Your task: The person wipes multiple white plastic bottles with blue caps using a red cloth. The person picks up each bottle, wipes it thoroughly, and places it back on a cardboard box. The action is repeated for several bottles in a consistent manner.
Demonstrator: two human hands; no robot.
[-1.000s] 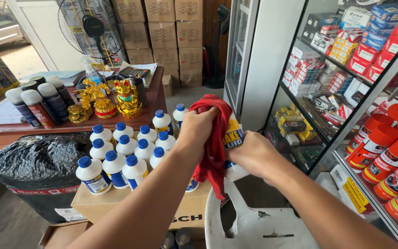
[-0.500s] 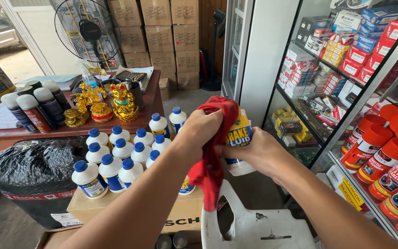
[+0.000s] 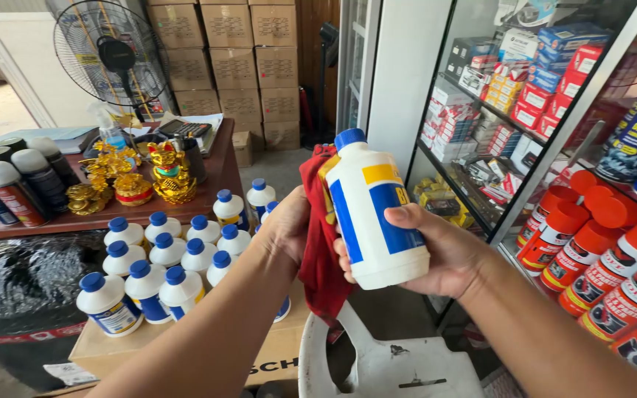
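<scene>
White plastic bottle with blue cap and blue-yellow label (image 3: 371, 210) is held upright and raised, between cardboard box and glass shelving. Right hand (image 3: 444, 254) grips its lower body, fingers wrapped. Left hand (image 3: 289, 228) presses a red cloth (image 3: 322, 243) against the bottle's side. Matching small white bottles with blue caps (image 3: 164, 265) stand grouped on a cardboard box (image 3: 186, 354) below left.

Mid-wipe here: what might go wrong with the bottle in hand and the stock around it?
1. The right hand cups the white bottle only from below and behind, tilted, while the left hand presses the red cloth against it; a hard rub might push it loose.
2. A dropped bottle would likely hit the white plastic chair or the small blue-capped bottles packed on the cardboard box.
</scene>
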